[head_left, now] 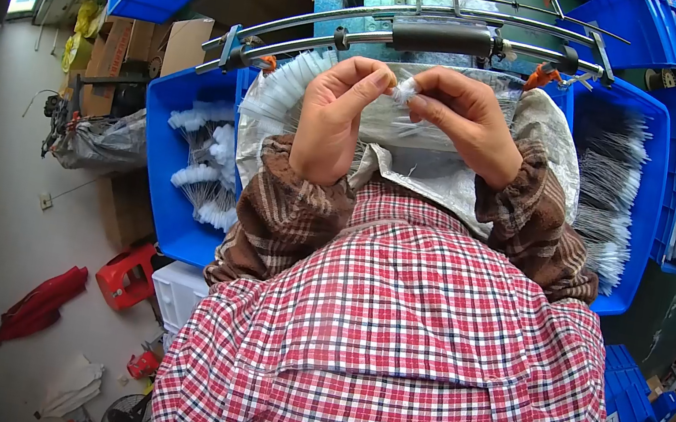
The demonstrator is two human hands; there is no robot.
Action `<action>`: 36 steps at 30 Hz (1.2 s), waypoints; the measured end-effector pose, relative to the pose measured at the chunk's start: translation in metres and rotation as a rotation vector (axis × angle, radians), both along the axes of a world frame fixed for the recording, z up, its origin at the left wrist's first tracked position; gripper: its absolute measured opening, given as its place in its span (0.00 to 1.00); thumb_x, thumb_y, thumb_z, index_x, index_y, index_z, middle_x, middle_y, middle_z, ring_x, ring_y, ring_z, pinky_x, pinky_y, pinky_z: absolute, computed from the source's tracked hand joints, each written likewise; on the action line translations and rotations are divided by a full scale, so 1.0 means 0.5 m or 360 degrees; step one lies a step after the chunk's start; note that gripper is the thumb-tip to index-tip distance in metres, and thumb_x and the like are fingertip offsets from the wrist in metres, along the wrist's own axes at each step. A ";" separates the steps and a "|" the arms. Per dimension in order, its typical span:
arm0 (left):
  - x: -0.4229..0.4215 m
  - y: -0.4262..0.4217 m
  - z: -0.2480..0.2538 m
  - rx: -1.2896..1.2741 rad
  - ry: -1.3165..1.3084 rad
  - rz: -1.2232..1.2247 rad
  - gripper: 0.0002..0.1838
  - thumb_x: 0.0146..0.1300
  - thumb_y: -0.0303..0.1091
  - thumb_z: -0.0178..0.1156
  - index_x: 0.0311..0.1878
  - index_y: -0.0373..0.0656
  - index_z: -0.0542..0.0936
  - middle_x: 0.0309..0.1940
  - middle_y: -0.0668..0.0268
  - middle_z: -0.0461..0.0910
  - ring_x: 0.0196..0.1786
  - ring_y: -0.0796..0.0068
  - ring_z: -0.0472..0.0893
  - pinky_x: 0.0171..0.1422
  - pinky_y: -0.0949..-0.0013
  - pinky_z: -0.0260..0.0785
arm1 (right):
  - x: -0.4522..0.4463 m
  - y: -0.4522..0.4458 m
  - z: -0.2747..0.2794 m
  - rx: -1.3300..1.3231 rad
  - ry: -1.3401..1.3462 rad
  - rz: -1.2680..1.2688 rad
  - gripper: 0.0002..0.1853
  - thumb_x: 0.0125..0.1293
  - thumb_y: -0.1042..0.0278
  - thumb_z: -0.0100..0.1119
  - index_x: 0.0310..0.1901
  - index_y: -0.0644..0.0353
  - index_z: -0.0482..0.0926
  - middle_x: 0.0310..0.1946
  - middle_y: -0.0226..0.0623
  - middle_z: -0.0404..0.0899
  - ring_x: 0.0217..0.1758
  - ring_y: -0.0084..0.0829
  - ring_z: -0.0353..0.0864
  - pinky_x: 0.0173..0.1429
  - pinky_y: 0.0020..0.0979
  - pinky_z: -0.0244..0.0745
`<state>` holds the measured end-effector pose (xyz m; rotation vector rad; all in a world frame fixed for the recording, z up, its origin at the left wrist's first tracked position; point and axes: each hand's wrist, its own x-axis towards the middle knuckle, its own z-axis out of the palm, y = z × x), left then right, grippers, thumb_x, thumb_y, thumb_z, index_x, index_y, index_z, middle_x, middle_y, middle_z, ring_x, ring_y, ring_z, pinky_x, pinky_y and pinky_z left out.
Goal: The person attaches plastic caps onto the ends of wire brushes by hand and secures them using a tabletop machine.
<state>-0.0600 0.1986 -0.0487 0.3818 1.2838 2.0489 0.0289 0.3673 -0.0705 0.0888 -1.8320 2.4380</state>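
Observation:
A small white bristle tuft (404, 91) is between my two hands, above a pale plastic sheet (560, 163). My left hand (338, 113) is closed in a pinch at the tuft's left side; what its fingertips hold is too small to make out. My right hand (468, 126) pinches the tuft from the right, thumb and forefinger together. Left of my left hand, a fan of white brushes (281, 94) lies on the sheet.
A metal rail with a black roller (441, 38) crosses beyond my hands. Blue bins with brushes stand at the left (153, 180) and right (647, 209). A red stool (123, 275) is on the floor at lower left.

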 end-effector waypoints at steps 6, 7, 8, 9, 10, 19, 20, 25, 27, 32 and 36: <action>-0.025 -0.016 -0.011 -0.0064 -0.0247 -0.0243 0.07 0.70 0.33 0.59 0.43 0.39 0.80 0.38 0.68 0.80 0.44 0.78 0.76 0.56 0.71 0.66 | 0.010 -0.001 0.010 0.0493 0.0092 -0.0184 0.08 0.68 0.75 0.60 0.47 0.66 0.79 0.35 0.33 0.80 0.38 0.19 0.80 0.44 0.24 0.77; -0.030 -0.019 -0.013 -0.0086 -0.0301 -0.0285 0.07 0.70 0.33 0.59 0.43 0.39 0.80 0.38 0.68 0.80 0.44 0.79 0.76 0.57 0.70 0.66 | 0.011 0.000 0.011 0.0568 0.0107 -0.0215 0.08 0.67 0.75 0.61 0.47 0.66 0.79 0.34 0.33 0.80 0.38 0.20 0.80 0.44 0.25 0.77; -0.033 -0.020 -0.014 -0.0107 -0.0355 -0.0328 0.07 0.70 0.33 0.59 0.43 0.40 0.80 0.38 0.69 0.80 0.44 0.79 0.76 0.57 0.69 0.67 | 0.012 0.001 0.012 0.0644 0.0123 -0.0247 0.09 0.67 0.76 0.61 0.47 0.66 0.79 0.34 0.34 0.81 0.38 0.20 0.80 0.43 0.25 0.77; -0.034 -0.021 -0.014 -0.0132 -0.0319 -0.0327 0.07 0.70 0.34 0.59 0.43 0.40 0.80 0.38 0.69 0.80 0.44 0.79 0.77 0.58 0.69 0.67 | 0.011 0.000 0.013 0.0721 0.0140 -0.0279 0.09 0.66 0.76 0.61 0.46 0.65 0.79 0.34 0.35 0.81 0.37 0.21 0.80 0.43 0.25 0.77; -0.034 -0.021 -0.015 -0.0158 -0.0284 -0.0326 0.07 0.70 0.34 0.59 0.43 0.41 0.80 0.38 0.70 0.80 0.44 0.79 0.77 0.58 0.68 0.67 | 0.012 -0.001 0.014 0.0749 0.0137 -0.0284 0.09 0.66 0.76 0.62 0.46 0.65 0.79 0.34 0.35 0.81 0.37 0.22 0.81 0.43 0.26 0.77; -0.033 -0.019 -0.023 -0.0238 -0.0366 -0.0513 0.10 0.71 0.39 0.58 0.42 0.42 0.79 0.38 0.70 0.79 0.44 0.78 0.77 0.58 0.68 0.68 | 0.028 0.002 0.009 0.0934 0.0201 -0.0325 0.09 0.63 0.76 0.63 0.45 0.64 0.79 0.35 0.40 0.81 0.37 0.33 0.83 0.42 0.29 0.77; -0.033 -0.018 -0.022 -0.0236 -0.0431 -0.0548 0.10 0.71 0.39 0.58 0.42 0.42 0.79 0.37 0.70 0.79 0.44 0.78 0.77 0.58 0.68 0.68 | 0.030 0.003 0.007 0.0957 0.0225 -0.0334 0.09 0.63 0.77 0.63 0.44 0.63 0.79 0.35 0.40 0.81 0.36 0.35 0.82 0.41 0.30 0.77; -0.051 -0.030 -0.022 -0.0139 -0.0714 -0.0843 0.11 0.71 0.40 0.59 0.43 0.41 0.78 0.36 0.71 0.77 0.44 0.77 0.77 0.58 0.68 0.68 | 0.025 -0.004 0.020 0.1163 0.0445 -0.0363 0.07 0.61 0.78 0.63 0.41 0.62 0.79 0.31 0.39 0.78 0.33 0.38 0.80 0.37 0.33 0.74; -0.054 -0.028 -0.022 -0.0182 -0.0733 -0.0927 0.11 0.70 0.40 0.59 0.43 0.42 0.78 0.36 0.71 0.77 0.44 0.77 0.77 0.57 0.68 0.68 | 0.030 -0.001 0.024 0.1244 0.0503 -0.0371 0.07 0.60 0.79 0.63 0.40 0.62 0.79 0.29 0.38 0.77 0.32 0.39 0.79 0.36 0.34 0.73; -0.052 -0.024 -0.004 -0.0325 -0.0545 -0.0927 0.10 0.70 0.38 0.59 0.44 0.41 0.79 0.37 0.71 0.78 0.44 0.80 0.76 0.57 0.70 0.67 | 0.043 0.003 0.023 0.1414 0.0549 -0.0453 0.07 0.60 0.78 0.63 0.40 0.62 0.79 0.29 0.38 0.77 0.33 0.39 0.79 0.36 0.35 0.74; -0.022 -0.004 0.011 -0.0395 0.0019 -0.0557 0.08 0.69 0.33 0.60 0.44 0.39 0.80 0.40 0.72 0.79 0.43 0.85 0.74 0.53 0.76 0.66 | 0.047 0.009 0.019 0.1326 0.0471 -0.0528 0.07 0.60 0.78 0.63 0.40 0.63 0.79 0.29 0.39 0.78 0.33 0.40 0.80 0.37 0.35 0.75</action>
